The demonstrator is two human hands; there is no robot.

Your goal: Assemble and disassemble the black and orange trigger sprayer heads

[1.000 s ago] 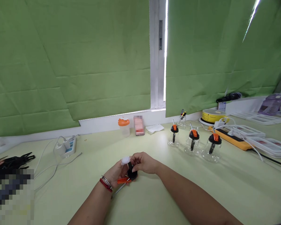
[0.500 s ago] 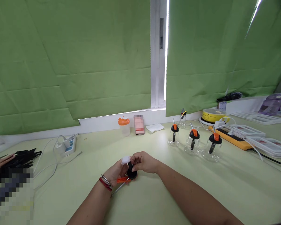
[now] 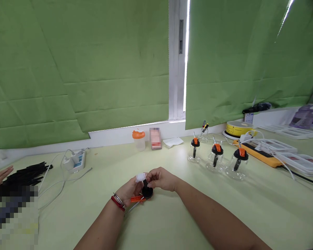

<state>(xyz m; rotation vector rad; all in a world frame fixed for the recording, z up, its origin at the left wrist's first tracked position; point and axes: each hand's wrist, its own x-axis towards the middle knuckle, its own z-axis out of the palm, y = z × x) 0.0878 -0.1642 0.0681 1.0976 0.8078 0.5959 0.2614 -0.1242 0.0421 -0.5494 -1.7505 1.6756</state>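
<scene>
Low in the middle, both my hands are closed on a bottle lid [image 3: 147, 192]. It has a round black body, an orange lever [image 3: 137, 199] and a thin metal tube [image 3: 131, 209] angled down to the left. My left hand [image 3: 132, 188] grips it from the left, its fingers partly hidden behind it. With fingertips, my right hand [image 3: 160, 179] pinches the black stem that rises from the lid. A whitish piece [image 3: 140, 177] shows at the top by the left fingers; what it is I cannot make out.
Several clear bottles [image 3: 215, 165], most with black-and-orange lids, stand right. Behind are an orange-lidded cup [image 3: 139, 140] and white paper [image 3: 173, 142]. Left are a power strip [image 3: 78, 161] with cables, black strips [image 3: 28, 173] and another person's hand [image 3: 1, 176]. White frames [image 3: 302, 161] lie far right.
My hands keep nearly the same grip on the lid. At the far left, the other person's hand has pulled back left from the black strips.
</scene>
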